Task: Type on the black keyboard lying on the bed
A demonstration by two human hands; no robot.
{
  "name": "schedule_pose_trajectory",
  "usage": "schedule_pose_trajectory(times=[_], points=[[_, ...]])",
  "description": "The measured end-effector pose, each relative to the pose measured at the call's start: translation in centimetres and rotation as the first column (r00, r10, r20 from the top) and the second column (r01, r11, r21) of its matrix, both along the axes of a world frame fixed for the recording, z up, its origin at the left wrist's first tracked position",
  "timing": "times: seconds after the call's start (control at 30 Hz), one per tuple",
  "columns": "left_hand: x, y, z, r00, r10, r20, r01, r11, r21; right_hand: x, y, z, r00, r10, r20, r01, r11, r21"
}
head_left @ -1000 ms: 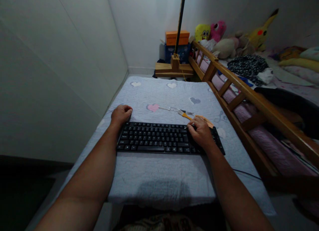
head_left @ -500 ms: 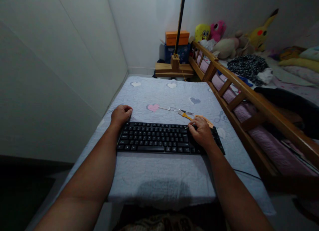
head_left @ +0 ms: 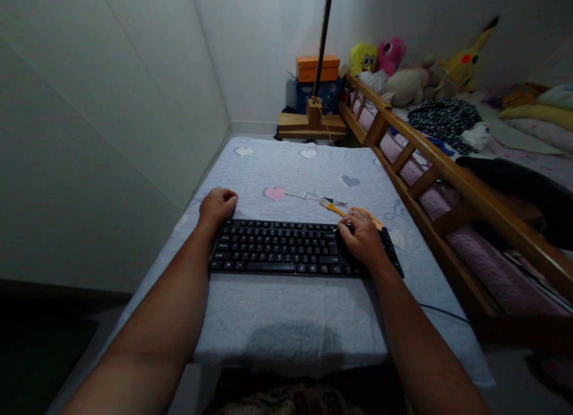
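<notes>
A black keyboard [head_left: 273,246] lies flat across the cloth-covered table, its keys facing up. My left hand [head_left: 218,206] rests at its upper left corner with curled fingers, and nothing shows in them. Over the keyboard's right part, my right hand [head_left: 360,233] pinches a thin white stick, apparently a cotton swab [head_left: 336,228], whose tip points left by the top-row keys. Just beyond the keyboard lie a brush [head_left: 333,208] with a yellow-orange handle, a thin white stick [head_left: 294,194] and metal tweezers [head_left: 313,196]. An orange cloth [head_left: 370,217] is partly covered by my right hand.
A light blue cloth with hearts [head_left: 286,310] covers the table. A cable [head_left: 443,312] runs off to the right. The wooden bed rail [head_left: 430,152] borders the right side, a pale wall panel [head_left: 111,116] the left. Boxes [head_left: 317,68] and a wooden stand [head_left: 295,123] are behind.
</notes>
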State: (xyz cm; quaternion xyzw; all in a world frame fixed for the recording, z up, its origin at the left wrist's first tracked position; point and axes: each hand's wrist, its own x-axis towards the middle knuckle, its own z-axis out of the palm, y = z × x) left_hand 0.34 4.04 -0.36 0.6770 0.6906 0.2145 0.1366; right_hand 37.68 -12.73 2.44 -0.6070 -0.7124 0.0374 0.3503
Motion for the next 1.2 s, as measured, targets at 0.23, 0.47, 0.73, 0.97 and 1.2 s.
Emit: schedule_pose_trajectory(times=[0.23,0.47,0.73,0.97,1.2], points=[[-0.07,0.10,-0.04,1.000,-0.007,-0.014,0.007,1.000,-0.005,0.03,0.08,-0.02,1.000,0.009,0.004,-0.009,1.000,-0.002],[0.17,-0.14,0.32,1.000,0.001,-0.009,-0.001,1.000,-0.007,-0.06,0.05,0.07,1.000,0.019,-0.005,-0.019,1.000,0.012],[0.16,-0.05,0.24,1.000,-0.002,-0.015,0.002,1.000,0.011,-0.11,0.08,0.20,1.000,0.027,-0.007,-0.027,1.000,-0.002],[0.09,-0.07,0.24,1.000,-0.007,-0.022,0.008,1.000,0.021,-0.23,0.02,0.16,1.000,0.023,-0.020,-0.022,1.000,0.008],[0.29,-0.31,0.59,1.000,-0.013,-0.016,0.013,1.000,-0.015,-0.27,0.07,0.14,1.000,0.018,-0.008,-0.018,1.000,0.001]])
